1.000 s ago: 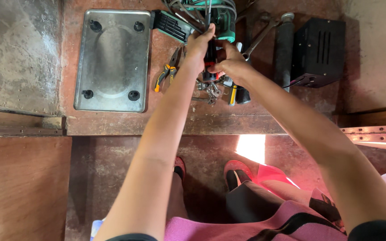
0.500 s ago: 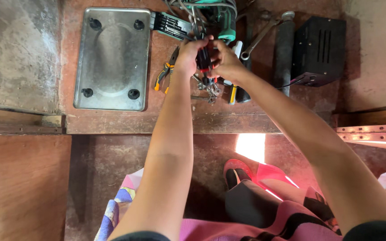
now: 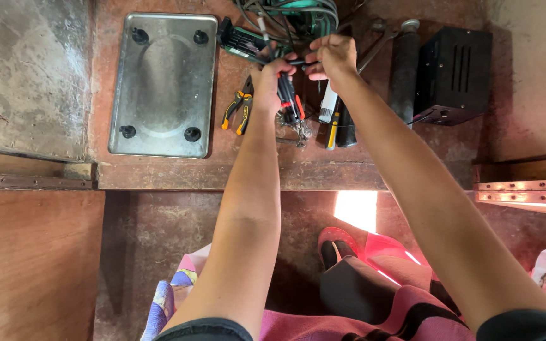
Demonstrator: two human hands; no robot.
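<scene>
Two hands meet near the top middle of the frame, over a messy pile of tools. The left hand [image 3: 266,82] is closed around a bunch of thin red and black probes [image 3: 289,101] that hang down from it. The right hand [image 3: 331,55] pinches a dark wire end [image 3: 299,63] just beside them. The coiled cables [image 3: 298,16] above sit very close, so the wire could snag in them. If the left hand loosens, the probes could slip and drop onto the pliers [image 3: 238,110] or the small screwdriver [image 3: 332,129] on the counter [image 3: 159,170]. The metal tray [image 3: 162,82] lies well apart at the upper left.
</scene>
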